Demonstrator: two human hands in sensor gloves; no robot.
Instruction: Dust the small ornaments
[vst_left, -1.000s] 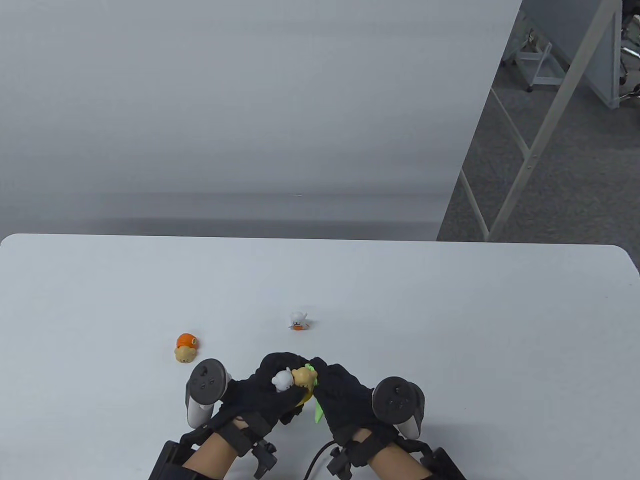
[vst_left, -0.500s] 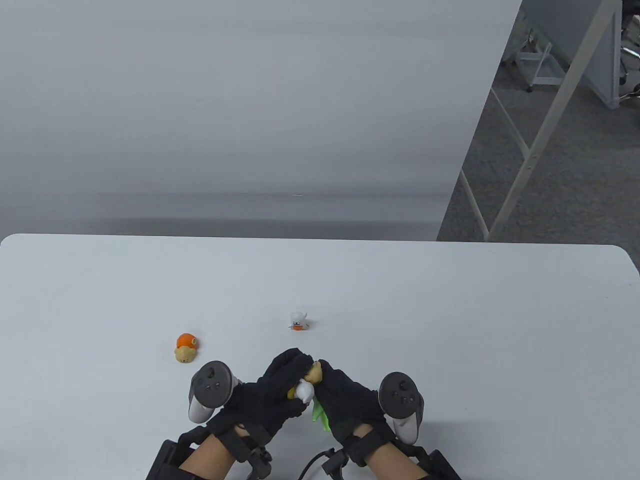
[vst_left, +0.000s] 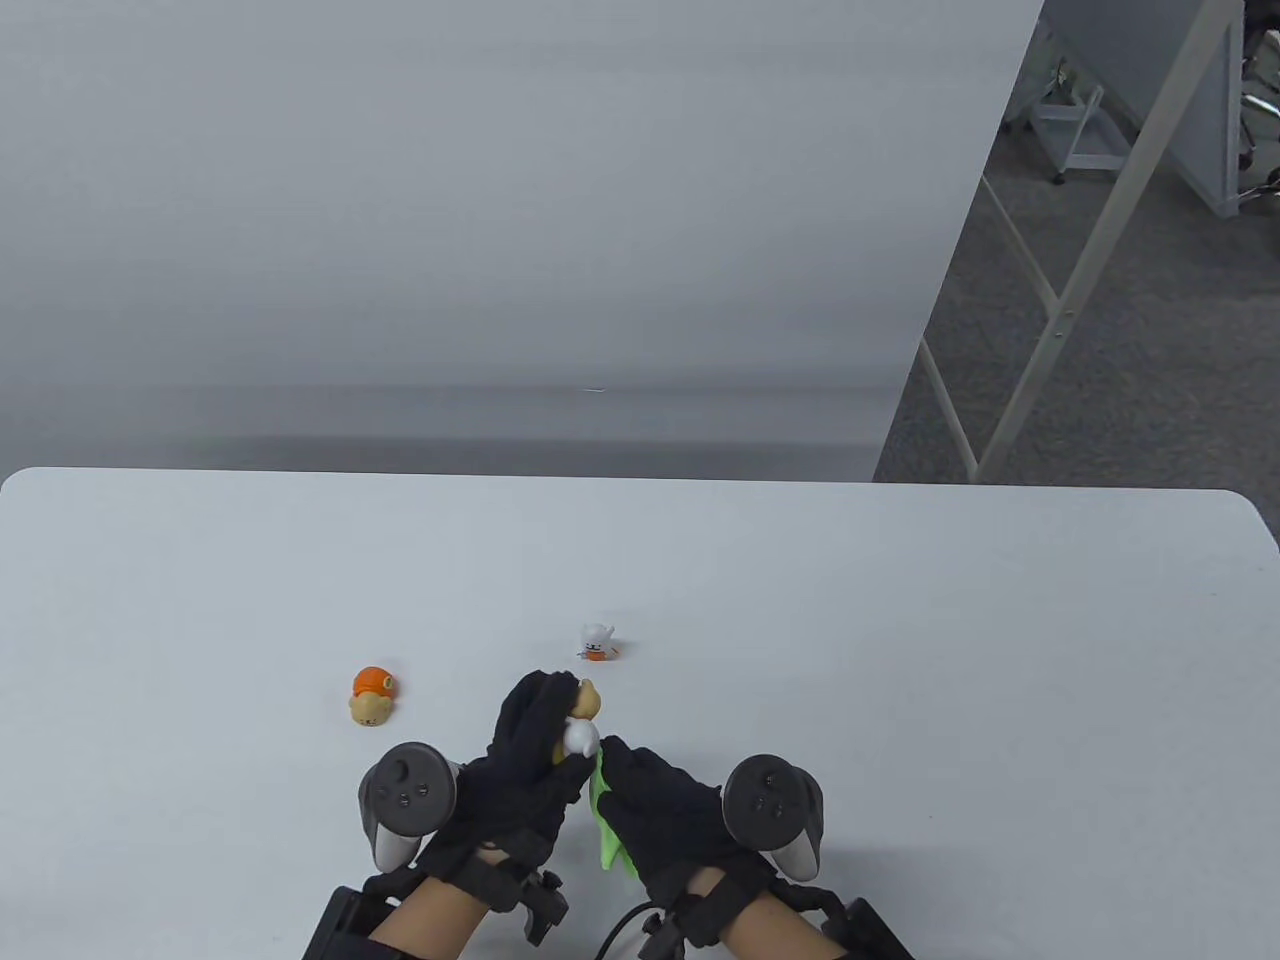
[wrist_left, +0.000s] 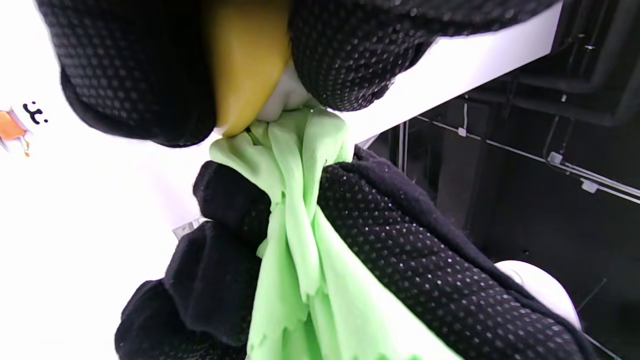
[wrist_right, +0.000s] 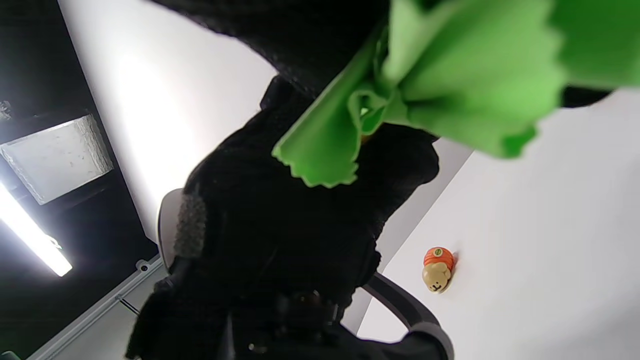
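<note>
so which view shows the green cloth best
The left wrist view: the cloth fills the centre, bunched in the right hand and touching the ornament. The right wrist view shows only blurred folds; the table view shows a sliver between the hands.

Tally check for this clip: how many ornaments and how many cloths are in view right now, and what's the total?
Ornaments: 3 (orange-capped one, white one, yellow-white one gripped in the left hand)
Cloths: 1 (green cloth held in the right hand)
Total: 4
</note>
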